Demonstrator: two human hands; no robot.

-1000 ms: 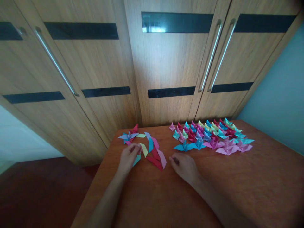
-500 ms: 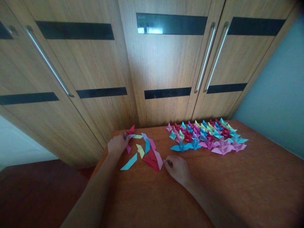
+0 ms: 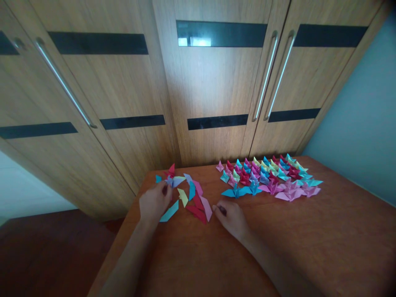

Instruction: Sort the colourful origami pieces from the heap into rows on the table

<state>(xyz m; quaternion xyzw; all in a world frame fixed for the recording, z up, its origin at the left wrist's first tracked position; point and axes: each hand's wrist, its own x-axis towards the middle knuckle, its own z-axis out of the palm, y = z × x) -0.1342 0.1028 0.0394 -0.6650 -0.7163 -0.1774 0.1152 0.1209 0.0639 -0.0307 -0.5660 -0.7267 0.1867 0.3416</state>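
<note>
My left hand (image 3: 155,201) is closed at the left side of a loose ring of folded papers, its fingertips by a lavender folded paper (image 3: 175,181); what they pinch, if anything, is hidden. A red folded paper (image 3: 170,170) lies just beyond. Inside the ring is a yellow piece (image 3: 183,197), and a light teal strip (image 3: 170,211) lies beside my left hand. My right hand (image 3: 231,217) rests on the table, fingers curled together, its fingertips beside a pink strip (image 3: 206,208). Whether it holds anything cannot be made out.
Rows of colourful paper cranes (image 3: 262,173) stand at the back right of the brown wooden table (image 3: 192,255). Behind the table rise wooden cabinet doors (image 3: 210,82) with long metal handles. A bluish wall (image 3: 359,123) is on the right.
My left hand has moved slightly right and nearer to me, uncovering a blue piece at the table's back left. My right hand has stayed almost in place.
</note>
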